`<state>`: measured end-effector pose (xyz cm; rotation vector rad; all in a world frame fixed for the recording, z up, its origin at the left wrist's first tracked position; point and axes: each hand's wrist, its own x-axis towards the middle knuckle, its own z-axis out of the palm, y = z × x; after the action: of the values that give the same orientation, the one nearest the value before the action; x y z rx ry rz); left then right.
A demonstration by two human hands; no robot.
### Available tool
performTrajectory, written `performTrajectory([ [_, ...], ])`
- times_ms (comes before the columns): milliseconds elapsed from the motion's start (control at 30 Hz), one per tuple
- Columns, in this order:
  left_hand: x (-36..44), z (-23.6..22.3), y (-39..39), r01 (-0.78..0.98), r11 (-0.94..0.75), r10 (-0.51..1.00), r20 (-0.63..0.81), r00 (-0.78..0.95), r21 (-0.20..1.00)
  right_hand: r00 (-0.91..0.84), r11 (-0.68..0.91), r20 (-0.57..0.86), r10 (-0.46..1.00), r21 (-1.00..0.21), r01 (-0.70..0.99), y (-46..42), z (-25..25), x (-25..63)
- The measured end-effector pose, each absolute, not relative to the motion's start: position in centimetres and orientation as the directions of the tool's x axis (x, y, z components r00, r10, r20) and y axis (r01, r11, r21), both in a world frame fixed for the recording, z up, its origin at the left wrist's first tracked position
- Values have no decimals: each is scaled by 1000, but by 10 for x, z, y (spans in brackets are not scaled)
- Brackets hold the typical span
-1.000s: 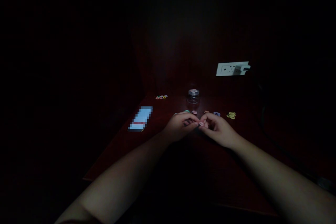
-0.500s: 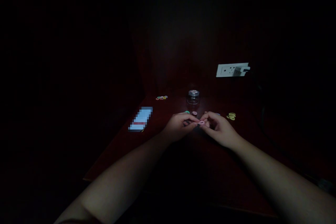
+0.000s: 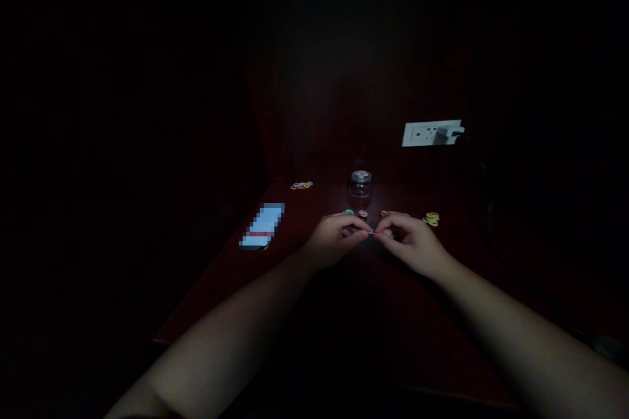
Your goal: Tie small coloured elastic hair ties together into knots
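My left hand (image 3: 339, 236) and right hand (image 3: 405, 239) pinch one small ring (image 3: 372, 233) between fingertips, above mid-table (image 3: 221, 288). Risk: in this dim light, over-stretching could snap it free toward the jar (image 3: 360, 184).

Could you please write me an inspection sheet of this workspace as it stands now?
Surface: dark red wooden table, dimly lit.
Job's things: tiny pink ring pinched between both hands.
Clutter: small clear glass jar; mixed coloured rings; yellow rings; blurred blue flat object.
Grippers: left hand and right hand meet, fingers closed on the ring.
Cables: dark cable, faint.
Surroundings: white wall socket with plug; otherwise dark.
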<state>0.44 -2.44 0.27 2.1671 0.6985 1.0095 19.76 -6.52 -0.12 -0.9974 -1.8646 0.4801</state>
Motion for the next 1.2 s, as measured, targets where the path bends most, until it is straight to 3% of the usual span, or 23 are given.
performTrajectory([
  [233, 3, 2, -25, 207, -687, 655, 470, 591, 697, -239, 580, 532, 813, -698, 420, -66, 0, 197],
  [467, 7, 1, -26, 183, -630, 692, 440, 573, 755, -200, 530, 493, 847, -754, 387, -60, -8, 198],
  [1000, 11, 1, -27, 156, -583, 718, 416, 557, 798, -261, 573, 519, 814, -642, 509, -60, -6, 201],
  [1200, 11, -2, -24, 202, -594, 728, 414, 546, 779, -255, 556, 500, 828, -666, 498, -63, -3, 200],
])
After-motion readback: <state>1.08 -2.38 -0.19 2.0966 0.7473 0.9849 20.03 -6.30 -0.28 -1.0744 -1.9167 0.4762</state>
